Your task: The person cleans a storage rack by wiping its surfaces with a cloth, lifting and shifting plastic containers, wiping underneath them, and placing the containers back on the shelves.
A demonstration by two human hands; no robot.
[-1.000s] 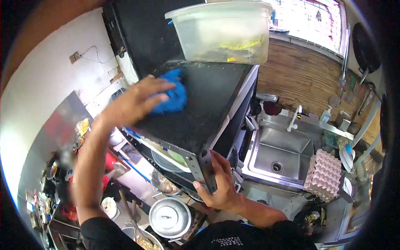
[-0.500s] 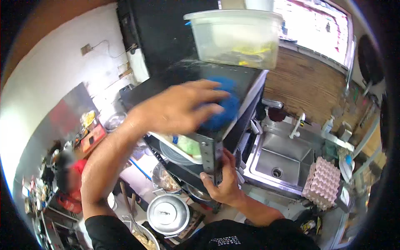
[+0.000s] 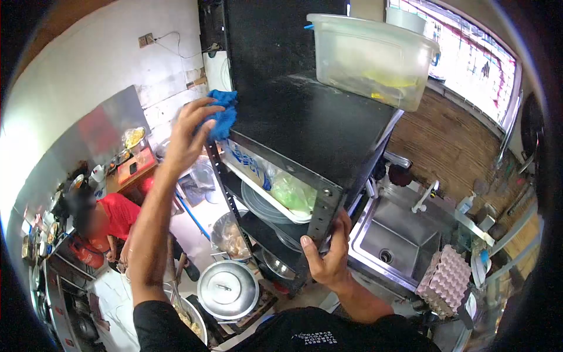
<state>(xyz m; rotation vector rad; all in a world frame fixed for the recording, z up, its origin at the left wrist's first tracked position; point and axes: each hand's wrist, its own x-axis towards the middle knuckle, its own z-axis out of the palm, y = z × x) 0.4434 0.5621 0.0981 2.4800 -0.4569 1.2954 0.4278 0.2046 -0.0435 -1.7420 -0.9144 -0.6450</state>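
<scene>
My left hand point(image 3: 192, 130) is at the left end of a black metal shelf unit point(image 3: 299, 123), its fingers closed on a blue cloth point(image 3: 223, 114). The cloth lies bunched over the left edge of the top. My right hand point(image 3: 329, 251) wraps round the front corner post, thumb in front and fingers behind it. Under the top, a white tray point(image 3: 302, 217) holds bagged things, one of them a green plastic bag point(image 3: 287, 192). A clear plastic tub point(image 3: 375, 58) rests at the back right of the top.
A steel sink point(image 3: 375, 234) and stacked egg trays point(image 3: 448, 278) are on the right. A lidded pot point(image 3: 227, 290) stands below, near my body. At the left, a person in a red shirt point(image 3: 120, 214) is by a counter.
My left hand has carried the blue cloth leftward across the top, from near the front right corner to the left edge. My right hand stays on the post. The view has shifted slightly.
</scene>
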